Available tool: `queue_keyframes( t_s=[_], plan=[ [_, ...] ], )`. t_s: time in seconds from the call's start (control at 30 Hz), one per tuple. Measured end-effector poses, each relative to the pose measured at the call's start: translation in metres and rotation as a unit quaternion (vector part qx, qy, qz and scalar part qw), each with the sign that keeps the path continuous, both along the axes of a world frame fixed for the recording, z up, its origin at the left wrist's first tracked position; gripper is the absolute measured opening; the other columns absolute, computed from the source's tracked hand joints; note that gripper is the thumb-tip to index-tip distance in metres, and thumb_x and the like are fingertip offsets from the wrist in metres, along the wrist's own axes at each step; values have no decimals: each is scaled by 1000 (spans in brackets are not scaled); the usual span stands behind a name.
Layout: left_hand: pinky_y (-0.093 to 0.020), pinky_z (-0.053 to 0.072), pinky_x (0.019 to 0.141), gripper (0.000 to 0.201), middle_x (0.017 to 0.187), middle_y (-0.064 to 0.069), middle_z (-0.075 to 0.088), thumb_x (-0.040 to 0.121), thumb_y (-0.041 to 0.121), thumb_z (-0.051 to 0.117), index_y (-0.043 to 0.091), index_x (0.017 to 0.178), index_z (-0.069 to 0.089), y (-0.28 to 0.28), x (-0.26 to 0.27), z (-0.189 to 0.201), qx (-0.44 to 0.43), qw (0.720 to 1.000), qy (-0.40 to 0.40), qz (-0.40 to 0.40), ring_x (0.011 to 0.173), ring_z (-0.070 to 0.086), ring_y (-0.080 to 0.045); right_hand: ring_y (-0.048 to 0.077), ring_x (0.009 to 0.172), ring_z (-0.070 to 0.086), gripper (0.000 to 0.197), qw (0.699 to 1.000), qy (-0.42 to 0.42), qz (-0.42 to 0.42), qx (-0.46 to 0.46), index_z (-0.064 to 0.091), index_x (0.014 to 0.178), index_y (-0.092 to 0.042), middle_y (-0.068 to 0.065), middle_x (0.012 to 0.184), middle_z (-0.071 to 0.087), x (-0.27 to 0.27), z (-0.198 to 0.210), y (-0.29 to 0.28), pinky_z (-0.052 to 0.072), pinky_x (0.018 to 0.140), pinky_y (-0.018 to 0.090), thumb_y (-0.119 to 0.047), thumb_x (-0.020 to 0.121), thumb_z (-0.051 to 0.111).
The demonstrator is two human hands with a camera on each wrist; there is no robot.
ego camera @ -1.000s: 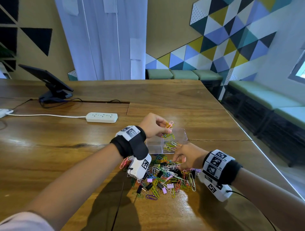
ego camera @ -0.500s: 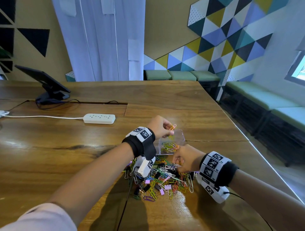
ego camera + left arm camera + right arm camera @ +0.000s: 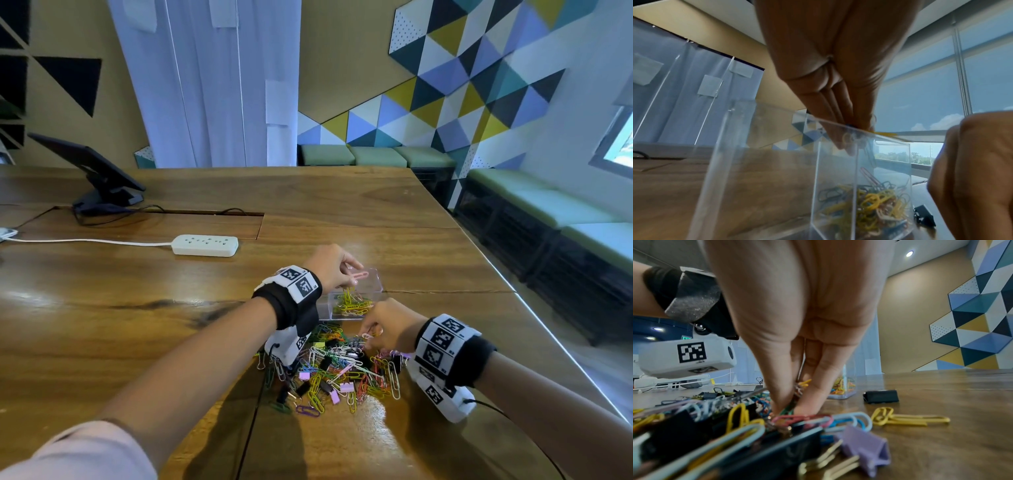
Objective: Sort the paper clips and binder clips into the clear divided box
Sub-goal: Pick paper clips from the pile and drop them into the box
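Note:
The clear divided box [image 3: 328,306] stands on the wooden table just beyond a heap of coloured paper clips and binder clips [image 3: 337,371]. One of its compartments holds a tangle of paper clips [image 3: 871,203]; the compartment beside it [image 3: 764,162] looks bare. My left hand [image 3: 352,274] hovers over the box rim, its fingertips [image 3: 847,142] pinching a few paper clips, a pink one [image 3: 359,275] sticking out. My right hand [image 3: 371,334] reaches into the far side of the heap, and its fingers [image 3: 813,404] pinch some paper clips there.
A black binder clip [image 3: 880,396] lies alone right of the heap, a lilac one [image 3: 865,449] and linked yellow paper clips [image 3: 906,418] nearer. A white power strip [image 3: 205,245] and a tablet on a stand [image 3: 92,168] sit far left. The table edge [image 3: 534,308] runs along the right.
My left hand has come down toward the box rim with its clips. My right hand has stayed in the heap, working its fingers among the clips.

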State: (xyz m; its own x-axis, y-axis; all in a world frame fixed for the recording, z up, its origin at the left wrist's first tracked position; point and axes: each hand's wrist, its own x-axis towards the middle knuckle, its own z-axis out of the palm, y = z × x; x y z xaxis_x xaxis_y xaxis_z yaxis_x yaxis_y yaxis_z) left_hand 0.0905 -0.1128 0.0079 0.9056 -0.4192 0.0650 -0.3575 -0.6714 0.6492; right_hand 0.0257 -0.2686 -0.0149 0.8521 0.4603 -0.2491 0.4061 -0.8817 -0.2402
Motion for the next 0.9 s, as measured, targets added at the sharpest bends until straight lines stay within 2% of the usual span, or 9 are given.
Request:
queue_keyframes(
  t_s=[0.1,0.23,0.4,0.5,0.6,0.7,0.77,0.9],
  plan=[
    [-31,54,84,33,88,-9,74,75,9,76,11,107,68,-2,-3,0,16,1000,-21,-8,85,70,-17,13,105,60,35,1000,3,-10,5,64,116,-12,3,115,66,0,1,0,38,81,14,-25,85,66],
    [-29,54,80,32,91,-10,73,78,12,74,9,109,65,-5,-4,0,46,998,-47,-20,84,70,-21,12,103,61,33,1000,8,-14,16,67,113,-13,3,112,68,1,3,-1,41,85,16,-25,82,69],
    [-22,50,79,27,99,-8,73,89,14,61,11,116,64,-3,-6,-1,53,995,-77,-25,87,69,-18,2,82,57,29,998,13,-26,48,69,106,-16,0,101,70,3,6,-5,45,79,14,-22,78,74],
    [-28,52,84,27,101,-6,73,93,13,54,12,119,63,0,-11,-1,54,994,-80,-42,89,68,-16,5,79,60,24,996,3,-46,77,70,98,-17,-4,88,66,5,8,-9,50,79,18,-21,75,76],
    [-26,51,89,27,109,-6,70,93,12,53,10,118,63,5,-18,-2,57,993,-83,-66,97,66,-15,9,82,63,20,993,-9,-56,102,69,94,-18,-5,86,66,8,13,-11,50,75,16,-19,75,76],
    [-19,46,83,27,106,0,66,92,21,55,14,118,60,17,-26,-4,101,985,-109,-82,88,57,-8,8,82,64,17,986,-13,-78,146,68,90,-17,-6,85,67,12,20,-14,53,75,16,-15,75,75],
    [-18,38,83,27,103,4,61,90,27,57,19,116,60,27,-28,-6,150,975,-139,-85,88,47,-5,7,78,63,15,977,-25,-98,187,68,86,-18,-5,83,67,15,27,-17,51,69,12,-13,74,76],
    [-19,44,84,16,104,1,61,90,22,58,17,104,63,41,-30,-8,173,973,-134,-71,87,48,-6,7,79,64,19,958,-68,-124,250,65,78,-27,-6,83,67,21,40,-19,50,66,9,-13,73,77]
  ],
)
